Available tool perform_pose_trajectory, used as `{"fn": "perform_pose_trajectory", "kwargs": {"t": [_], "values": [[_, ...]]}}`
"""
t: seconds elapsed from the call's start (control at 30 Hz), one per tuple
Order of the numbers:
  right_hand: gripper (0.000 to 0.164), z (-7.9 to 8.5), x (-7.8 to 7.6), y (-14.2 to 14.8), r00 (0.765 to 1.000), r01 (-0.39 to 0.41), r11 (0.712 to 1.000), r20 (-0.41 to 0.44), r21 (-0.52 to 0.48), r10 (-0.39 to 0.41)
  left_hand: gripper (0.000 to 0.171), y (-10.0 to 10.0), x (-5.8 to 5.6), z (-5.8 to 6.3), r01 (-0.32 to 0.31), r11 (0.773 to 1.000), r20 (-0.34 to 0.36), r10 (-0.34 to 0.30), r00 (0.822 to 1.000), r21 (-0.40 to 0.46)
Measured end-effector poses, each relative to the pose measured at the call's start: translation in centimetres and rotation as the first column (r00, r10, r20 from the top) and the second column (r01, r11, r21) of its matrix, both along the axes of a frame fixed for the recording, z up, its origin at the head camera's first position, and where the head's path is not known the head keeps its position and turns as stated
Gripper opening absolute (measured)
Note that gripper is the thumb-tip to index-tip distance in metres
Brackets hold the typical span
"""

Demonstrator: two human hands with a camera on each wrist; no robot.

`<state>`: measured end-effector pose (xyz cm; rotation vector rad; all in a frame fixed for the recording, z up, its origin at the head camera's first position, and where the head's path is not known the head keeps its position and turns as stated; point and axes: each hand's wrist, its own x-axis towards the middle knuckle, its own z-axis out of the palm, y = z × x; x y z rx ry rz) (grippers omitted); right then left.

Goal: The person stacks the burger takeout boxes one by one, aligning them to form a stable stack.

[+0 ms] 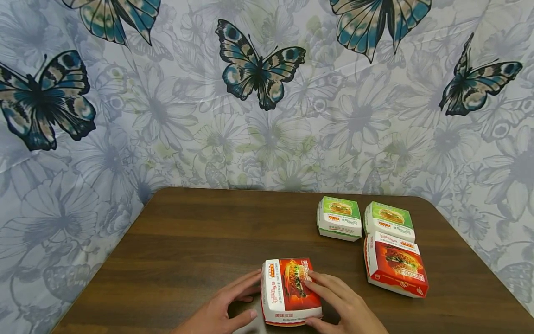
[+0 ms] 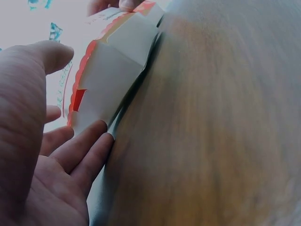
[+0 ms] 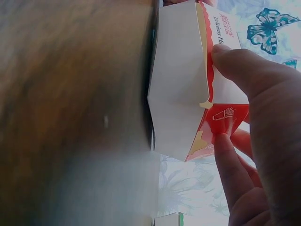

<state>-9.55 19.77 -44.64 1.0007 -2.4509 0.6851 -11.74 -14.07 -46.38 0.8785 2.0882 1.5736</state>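
A red-and-white burger box (image 1: pixel 292 287) sits near the table's front edge, lid closed, a burger picture on top. At its left side is my left hand (image 1: pixel 233 301), with fingertips (image 2: pixel 99 126) against the white side wall and the thumb standing apart from it. My right hand (image 1: pixel 344 304) holds the near right corner: the thumb (image 3: pixel 228 56) lies on the front flap of the lid, and a finger (image 3: pixel 225 150) presses the red right side. The box's scalloped red lid edge (image 2: pixel 77 84) shows in the left wrist view.
To the right stand two green-and-white burger boxes (image 1: pixel 340 218) (image 1: pixel 390 220) and another red burger box (image 1: pixel 398 264), which is close in front of the right green one. A butterfly-print cloth (image 1: pixel 267 148) hangs behind the brown wooden table (image 1: pixel 187 241).
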Motion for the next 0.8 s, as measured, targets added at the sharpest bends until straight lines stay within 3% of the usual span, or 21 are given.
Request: {"fn": "perform_pose_trajectory", "kwargs": {"t": [0.37,0.8], "values": [[0.071,-0.12,-0.13,0.08,1.000,-0.016,1.000,-0.027,-0.004,0.016,0.064,-0.01,-0.06,-0.30,-0.009,1.000,-0.009,0.009,1.000,-0.022],[0.070,-0.03,0.04,0.03,1.000,0.006,1.000,0.009,0.006,-0.006,0.066,0.04,-0.05,-0.57,-0.019,1.000,-0.040,0.018,0.999,-0.014]]}}
